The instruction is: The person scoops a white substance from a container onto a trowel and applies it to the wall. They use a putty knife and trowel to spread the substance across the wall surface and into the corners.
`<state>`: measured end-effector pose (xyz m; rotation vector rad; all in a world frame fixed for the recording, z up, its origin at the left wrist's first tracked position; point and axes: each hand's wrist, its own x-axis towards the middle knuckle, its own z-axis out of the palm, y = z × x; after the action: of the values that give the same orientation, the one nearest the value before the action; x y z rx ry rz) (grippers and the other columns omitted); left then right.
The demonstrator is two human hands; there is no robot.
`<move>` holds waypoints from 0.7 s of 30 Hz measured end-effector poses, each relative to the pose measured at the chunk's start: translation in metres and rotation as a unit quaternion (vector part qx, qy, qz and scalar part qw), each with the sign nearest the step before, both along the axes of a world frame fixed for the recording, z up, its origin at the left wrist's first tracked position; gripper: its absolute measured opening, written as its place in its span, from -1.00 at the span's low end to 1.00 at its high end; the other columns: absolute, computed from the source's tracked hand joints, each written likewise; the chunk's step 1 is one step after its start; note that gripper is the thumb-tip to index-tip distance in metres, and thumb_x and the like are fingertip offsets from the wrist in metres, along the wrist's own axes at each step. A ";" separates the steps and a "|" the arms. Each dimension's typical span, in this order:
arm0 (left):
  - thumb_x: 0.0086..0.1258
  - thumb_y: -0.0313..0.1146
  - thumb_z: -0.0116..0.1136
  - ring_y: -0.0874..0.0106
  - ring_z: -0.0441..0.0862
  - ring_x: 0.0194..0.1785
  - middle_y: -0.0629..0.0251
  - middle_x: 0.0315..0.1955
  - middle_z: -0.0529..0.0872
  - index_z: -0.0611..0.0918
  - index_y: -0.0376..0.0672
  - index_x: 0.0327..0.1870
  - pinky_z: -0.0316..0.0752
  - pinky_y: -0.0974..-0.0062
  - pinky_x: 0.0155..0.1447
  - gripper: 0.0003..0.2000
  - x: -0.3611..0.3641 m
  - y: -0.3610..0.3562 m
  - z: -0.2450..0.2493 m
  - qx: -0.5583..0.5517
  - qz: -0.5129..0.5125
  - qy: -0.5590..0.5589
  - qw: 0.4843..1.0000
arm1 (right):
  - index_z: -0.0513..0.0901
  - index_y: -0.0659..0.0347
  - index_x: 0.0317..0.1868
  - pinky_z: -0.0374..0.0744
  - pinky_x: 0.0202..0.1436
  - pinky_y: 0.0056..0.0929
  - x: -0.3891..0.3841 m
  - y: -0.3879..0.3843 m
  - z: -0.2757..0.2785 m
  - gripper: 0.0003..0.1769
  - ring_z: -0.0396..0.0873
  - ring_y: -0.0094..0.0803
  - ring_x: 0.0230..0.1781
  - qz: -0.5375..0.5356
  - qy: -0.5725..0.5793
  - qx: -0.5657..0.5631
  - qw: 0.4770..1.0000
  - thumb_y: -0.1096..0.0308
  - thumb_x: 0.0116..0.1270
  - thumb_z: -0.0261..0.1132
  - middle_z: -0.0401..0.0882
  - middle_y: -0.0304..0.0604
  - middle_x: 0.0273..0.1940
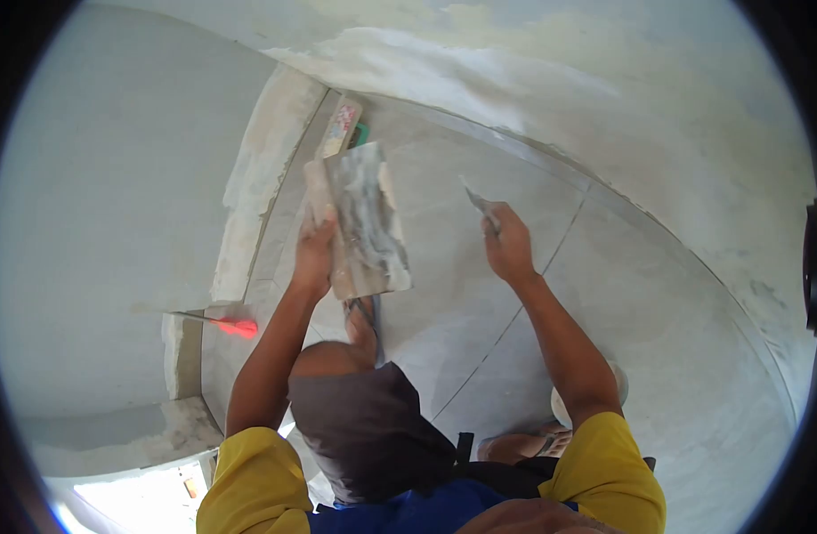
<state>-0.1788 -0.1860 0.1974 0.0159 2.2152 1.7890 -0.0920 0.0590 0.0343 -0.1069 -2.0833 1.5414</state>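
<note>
My left hand is closed around the near side of a flat rectangular plastering trowel. Wet grey and white plaster is smeared over the trowel's upturned face, and its handle is hidden. To the right, apart from it, my right hand grips a small putty knife with its blade pointing up and left. Both hands are held above the tiled floor. The fingertips of my left hand are partly blurred.
A long container with a coloured label lies by the wall corner, beside a green object. A bright red-handled tool is at the left opening. Behind my right arm stands a pale round bucket. Plaster-patched walls curve around.
</note>
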 end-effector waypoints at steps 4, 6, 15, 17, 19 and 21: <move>0.47 -0.05 0.08 0.50 0.51 -0.02 0.28 -0.03 0.58 0.39 -0.25 0.26 0.44 0.50 0.08 -0.49 -0.018 -0.014 -0.023 -0.113 -0.054 0.037 0.991 | 0.56 0.32 -0.26 0.47 -0.30 -0.31 0.003 0.013 -0.018 -0.82 0.45 -0.21 -0.52 0.144 -0.170 -0.138 0.965 0.35 0.23 0.23 0.57 0.00 -0.48; 0.45 0.00 0.09 0.48 0.49 0.03 0.25 -0.02 0.58 0.38 -0.28 0.27 0.40 0.49 0.13 -0.43 -0.030 -0.027 -0.039 -0.120 -0.087 0.015 0.989 | 0.57 0.34 -0.36 0.45 -0.34 -0.32 0.009 0.039 -0.032 -0.75 0.37 -0.32 -0.56 0.266 -0.205 -0.033 0.941 0.27 0.19 0.28 0.50 -0.03 -0.59; 0.42 0.12 0.06 0.49 0.49 0.03 0.29 -0.05 0.60 0.44 -0.27 0.24 0.39 0.47 0.15 -0.38 -0.100 -0.077 -0.108 -0.045 -0.274 -0.131 0.952 | 0.55 0.17 0.19 0.50 0.00 -0.29 0.246 0.217 -0.008 -0.52 0.58 -0.14 -0.08 0.111 -0.547 0.107 0.823 0.28 0.25 0.26 0.64 -0.08 0.01; 0.43 0.12 0.04 0.48 0.50 0.05 0.28 -0.03 0.60 0.44 -0.26 0.25 0.39 0.46 0.16 -0.39 -0.111 -0.080 -0.123 0.000 -0.296 -0.171 0.940 | 0.60 0.18 0.06 0.54 -0.24 -0.35 0.380 0.242 -0.060 -0.63 0.61 -0.37 -0.34 -0.132 -0.476 -0.152 0.856 0.17 0.34 0.28 0.68 -0.11 -0.26; 0.45 0.06 0.05 0.50 0.50 0.04 0.32 -0.02 0.59 0.42 -0.23 0.27 0.40 0.46 0.16 -0.43 -0.119 -0.077 -0.122 0.030 -0.306 -0.204 0.930 | 0.61 0.07 -0.07 0.22 -0.75 -0.54 0.431 0.212 -0.034 -0.60 0.25 -0.63 -0.76 -0.288 -0.590 -0.268 0.705 0.03 0.20 0.42 0.56 -0.39 -0.48; 0.47 0.01 0.06 0.52 0.51 0.04 0.35 -0.01 0.59 0.40 -0.21 0.28 0.41 0.47 0.17 -0.46 -0.128 -0.076 -0.125 0.054 -0.314 -0.235 0.918 | 0.59 0.06 -0.03 0.40 -0.62 -0.43 0.450 0.155 -0.044 -0.55 0.39 -0.57 -0.62 -0.323 -0.612 -0.297 0.658 0.00 0.17 0.44 0.56 -0.37 -0.41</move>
<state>-0.3069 -0.2624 0.0723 0.2608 1.5329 1.3667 0.3579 0.2143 -0.0100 -2.4105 -1.6775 1.6873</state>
